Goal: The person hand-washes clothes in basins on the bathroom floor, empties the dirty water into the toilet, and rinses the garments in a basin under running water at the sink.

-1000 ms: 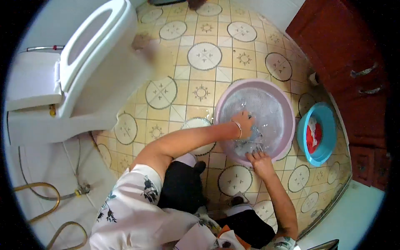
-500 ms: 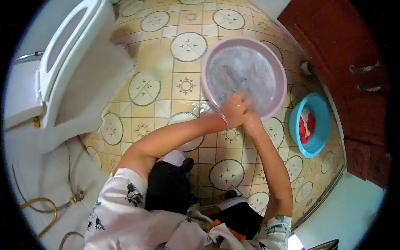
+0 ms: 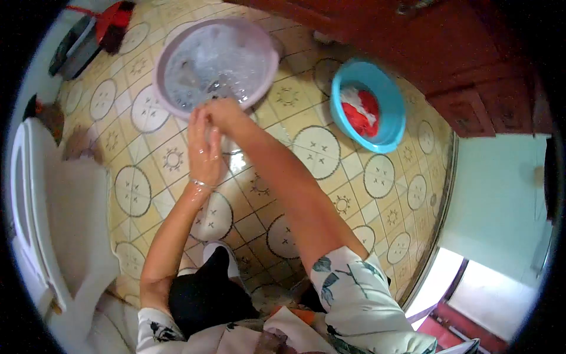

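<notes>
My two wet hands meet at the near rim of a round pink basin (image 3: 273,62) full of sudsy water (image 3: 236,56). My left hand (image 3: 204,154), with a bracelet (image 3: 201,184) at its wrist, has its fingers stretched out toward the basin. Over the left fingertips my right hand (image 3: 225,115) is curled closed. What its fingers hold, if anything, is hidden. A greyish shape (image 3: 188,75) shows dimly in the foam; its kind I cannot make out.
A blue basin (image 3: 389,127) with red and white cloth (image 3: 361,115) stands right on the patterned tile floor (image 3: 318,152). Dark red cabinets (image 3: 471,71) line the right side. A white toilet (image 3: 76,218) is at left, and a red brush-like tool (image 3: 112,26) leans far left.
The view has turned right, so both basins appear farther left. My hands have moved from over the pink basin back to its near rim, and my left fingers have straightened.
</notes>
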`<action>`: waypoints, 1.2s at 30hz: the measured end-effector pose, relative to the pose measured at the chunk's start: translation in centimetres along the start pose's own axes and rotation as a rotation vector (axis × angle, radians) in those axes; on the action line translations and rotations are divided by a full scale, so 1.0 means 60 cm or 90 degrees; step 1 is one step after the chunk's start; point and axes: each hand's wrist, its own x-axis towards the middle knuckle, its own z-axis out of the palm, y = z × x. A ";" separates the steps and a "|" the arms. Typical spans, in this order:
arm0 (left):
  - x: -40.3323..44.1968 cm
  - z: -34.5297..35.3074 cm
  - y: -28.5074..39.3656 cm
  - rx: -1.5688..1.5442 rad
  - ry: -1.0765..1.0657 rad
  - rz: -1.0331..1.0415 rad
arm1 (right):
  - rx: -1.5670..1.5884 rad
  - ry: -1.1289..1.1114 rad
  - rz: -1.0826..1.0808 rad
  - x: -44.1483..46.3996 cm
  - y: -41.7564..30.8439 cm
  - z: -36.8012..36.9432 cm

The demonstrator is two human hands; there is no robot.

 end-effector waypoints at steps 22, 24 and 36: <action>-0.048 0.034 0.096 -0.114 -0.195 0.022 | -0.084 0.044 0.370 -0.443 0.129 -0.126; -0.055 0.039 0.104 -0.106 -0.189 0.035 | -0.080 0.022 0.357 -0.437 0.089 -0.121; -0.042 0.051 0.099 -0.104 -0.411 -0.113 | 0.198 -0.077 0.067 -0.436 -0.121 -0.025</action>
